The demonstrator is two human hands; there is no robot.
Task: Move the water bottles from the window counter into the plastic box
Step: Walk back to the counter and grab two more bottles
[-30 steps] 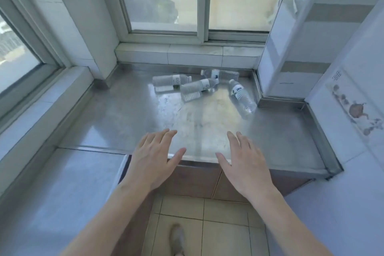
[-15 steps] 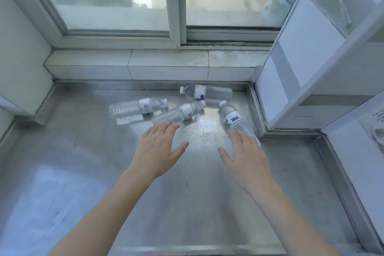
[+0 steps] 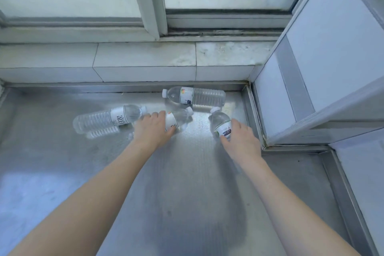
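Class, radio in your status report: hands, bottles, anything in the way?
Left hand closing on middle bottle; right hand on right bottle. Two more bottles lie untouched: left bottle, back bottle. Plastic box not in view. Nothing blocking.

4 btls (image 3: 199,96) on steel counter (image 3: 187,183)

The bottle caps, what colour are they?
White. The head view shows it best on the back bottle's cap, lying near the window.
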